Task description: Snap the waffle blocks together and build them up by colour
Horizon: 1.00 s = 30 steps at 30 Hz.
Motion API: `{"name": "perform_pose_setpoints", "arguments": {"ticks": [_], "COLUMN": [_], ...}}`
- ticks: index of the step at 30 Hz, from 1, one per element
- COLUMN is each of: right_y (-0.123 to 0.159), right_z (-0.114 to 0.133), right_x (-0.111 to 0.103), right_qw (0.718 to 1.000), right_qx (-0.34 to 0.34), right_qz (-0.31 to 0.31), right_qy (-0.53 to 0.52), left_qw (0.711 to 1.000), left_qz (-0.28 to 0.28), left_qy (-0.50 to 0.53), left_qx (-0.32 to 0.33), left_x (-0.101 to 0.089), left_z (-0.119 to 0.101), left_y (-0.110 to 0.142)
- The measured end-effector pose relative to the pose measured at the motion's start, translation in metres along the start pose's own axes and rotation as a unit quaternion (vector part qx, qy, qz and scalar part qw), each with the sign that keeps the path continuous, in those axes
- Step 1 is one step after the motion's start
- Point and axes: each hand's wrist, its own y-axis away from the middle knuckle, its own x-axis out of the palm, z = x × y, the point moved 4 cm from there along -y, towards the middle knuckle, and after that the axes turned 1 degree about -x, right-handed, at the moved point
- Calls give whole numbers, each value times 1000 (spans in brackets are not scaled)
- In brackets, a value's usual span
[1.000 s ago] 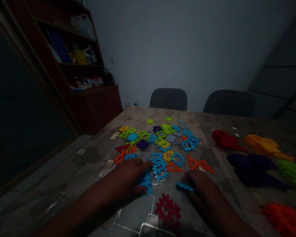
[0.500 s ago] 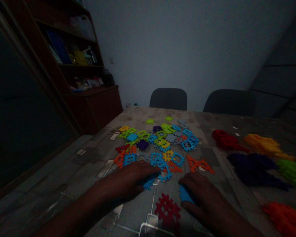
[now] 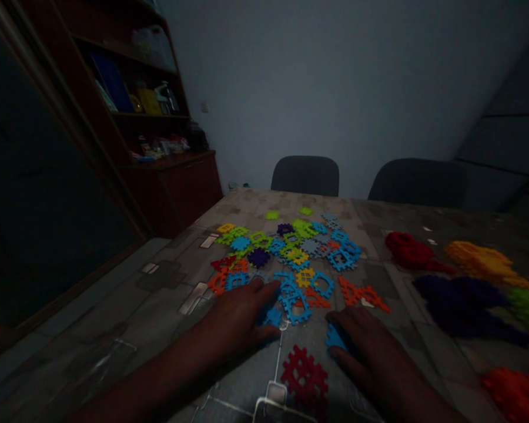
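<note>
My left hand (image 3: 240, 311) reaches into the near edge of a spread of toothed plastic building pieces. Its thumb and fingers close around a blue building piece (image 3: 272, 317), part of which the hand covers. Next to it lie blue ring-shaped pieces (image 3: 297, 305). On the right, my right hand (image 3: 368, 343) grips another blue building piece (image 3: 334, 337) between thumb and fingers, low over the table. A dark red toothed piece (image 3: 305, 376) lies flat between the two hands.
Mixed green, grey, purple and yellow pieces (image 3: 294, 255) spread across the middle of the patterned table (image 3: 167, 294). Along the right are red (image 3: 412, 252), yellow (image 3: 480, 258), dark purple (image 3: 462, 302), green and orange piles (image 3: 518, 390). Two chairs (image 3: 305, 175) stand behind.
My left hand has shifted slightly farther forward, its fingers lifting a little over the blue pieces. My right hand still holds its blue piece. The whole view has swung slightly left.
</note>
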Motion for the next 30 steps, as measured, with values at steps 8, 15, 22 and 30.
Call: {"name": "perform_pose_setpoints", "arguments": {"ticks": [8, 15, 22, 30], "right_y": [-1, 1, 4, 3], "right_z": [3, 1, -1, 3], "right_x": [-15, -19, -15, -17], "right_qw": [998, 994, 995, 997], "right_qx": [43, 57, 61, 39], "right_qz": [47, 90, 80, 68], "right_qy": [-3, 4, -7, 14], "left_qw": [1000, 999, 995, 995], "left_qz": [19, 29, 60, 64], "left_qy": [-15, -14, 50, -65], "left_qx": [4, 20, 54, -34], "left_x": [1, 7, -8, -19], "left_z": [3, -1, 15, 6], "left_y": [3, 1, 5, 9]}}
